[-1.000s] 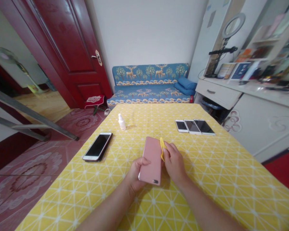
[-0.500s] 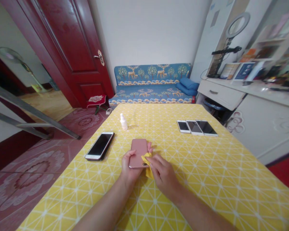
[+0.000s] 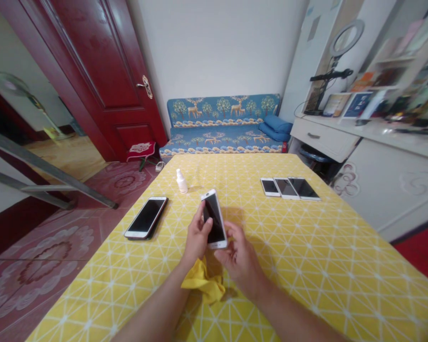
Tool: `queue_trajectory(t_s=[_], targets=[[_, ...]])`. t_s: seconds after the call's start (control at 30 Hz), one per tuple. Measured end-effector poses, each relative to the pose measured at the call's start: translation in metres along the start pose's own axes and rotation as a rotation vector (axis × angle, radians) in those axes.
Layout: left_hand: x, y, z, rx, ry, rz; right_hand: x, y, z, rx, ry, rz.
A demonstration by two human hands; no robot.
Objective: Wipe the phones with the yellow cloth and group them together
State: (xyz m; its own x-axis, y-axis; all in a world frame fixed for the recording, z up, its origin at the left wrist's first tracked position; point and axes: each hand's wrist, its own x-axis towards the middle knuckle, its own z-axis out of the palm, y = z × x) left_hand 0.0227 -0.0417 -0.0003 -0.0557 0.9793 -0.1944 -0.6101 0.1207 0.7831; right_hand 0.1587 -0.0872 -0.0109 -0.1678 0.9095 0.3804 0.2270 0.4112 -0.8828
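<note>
My left hand (image 3: pixel 197 235) is closed around a white-framed smartphone (image 3: pixel 216 221), with the thumb over its edge onto the screen. The dark screen faces me, and the phone is tilted up over the table. My right hand (image 3: pixel 237 251) is at the phone's lower right corner, its thumb and forefinger apart; whether a fingertip touches the edge I cannot tell. A crumpled yellow cloth (image 3: pixel 205 283) lies below the phone, beside my left wrist.
A white spray bottle (image 3: pixel 181 181) stands beyond my left hand. Left of it, a white phone (image 3: pixel 147 216) rests on a dark one. Three phones (image 3: pixel 288 188) lie side by side at the right. All are on a yellow patterned tablecloth (image 3: pixel 306 266). A blue sofa (image 3: pixel 221 133) stands behind.
The phone has been turned from its pink back to its screen side and raised. My right hand has let go of the yellow cloth, which now lies nearer me.
</note>
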Motion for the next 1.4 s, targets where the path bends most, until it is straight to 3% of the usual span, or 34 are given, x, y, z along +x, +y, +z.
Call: queue_trajectory(t_s=[0.1,0.2,0.37,0.5,0.63,0.73,0.83,1.0,1.13,1.4], targets=[[-0.007,-0.008,0.008,0.11,-0.127,0.108,0.007,0.017,0.0,0.153,0.094,0.15],[-0.01,-0.013,0.009,0.186,-0.239,0.124,0.015,0.029,-0.008,0.214,0.152,0.258],[-0.002,-0.016,-0.002,0.3,-0.271,0.116,0.024,0.052,-0.057,0.093,0.292,0.227],[0.002,-0.018,-0.006,0.367,-0.268,0.079,0.012,0.071,-0.127,-0.182,0.401,0.342],[0.002,-0.021,-0.004,0.423,-0.266,0.077,-0.021,0.083,-0.2,-0.705,0.47,0.359],[0.001,-0.021,-0.003,0.408,-0.273,0.085,-0.041,0.092,-0.231,-1.0,0.437,0.331],[0.0,-0.019,-0.002,0.439,-0.284,0.124,-0.046,0.101,-0.237,-1.158,0.33,0.359],[0.002,-0.019,-0.005,0.623,-0.308,0.197,-0.028,0.112,-0.236,-1.165,0.204,0.348],[0.007,-0.023,-0.01,0.767,-0.357,0.22,-0.013,0.116,-0.243,-1.138,0.218,0.342],[0.006,-0.021,-0.008,0.832,-0.376,0.254,-0.003,0.113,-0.243,-1.125,0.289,0.366]])
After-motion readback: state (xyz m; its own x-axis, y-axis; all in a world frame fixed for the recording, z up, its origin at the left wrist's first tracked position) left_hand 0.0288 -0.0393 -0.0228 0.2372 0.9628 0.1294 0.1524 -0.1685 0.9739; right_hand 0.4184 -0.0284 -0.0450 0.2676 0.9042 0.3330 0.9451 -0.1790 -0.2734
